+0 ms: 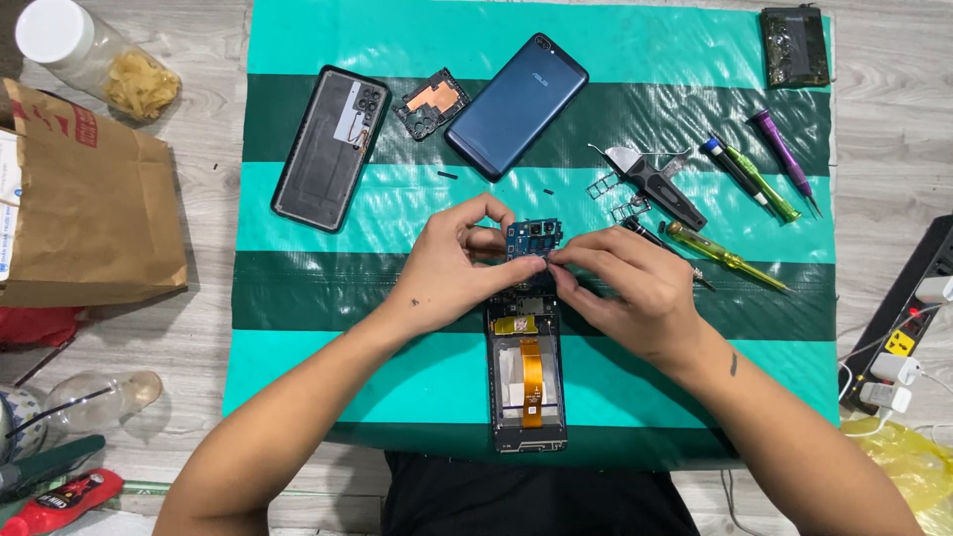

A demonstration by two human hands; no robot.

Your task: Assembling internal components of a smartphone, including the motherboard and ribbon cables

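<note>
An opened phone frame [526, 397] with an orange flex cable lies on the green striped mat [695, 60], near the front edge. Above its top end, my left hand [452, 263] holds a small blue circuit board [533, 238] between thumb and fingers. My right hand [635, 288] meets it from the right, its fingertips pinched on the board's lower right corner. What else those fingertips hold is hidden.
Farther back on the mat lie a black back cover [328, 149], a small inner plate [430, 102], a blue phone back [516, 104] and a dark battery [794, 47]. Tweezers, screwdrivers [725, 256] and pens sit right. A paper bag [84, 208] and jar [94, 60] stand left, a power strip [908, 318] right.
</note>
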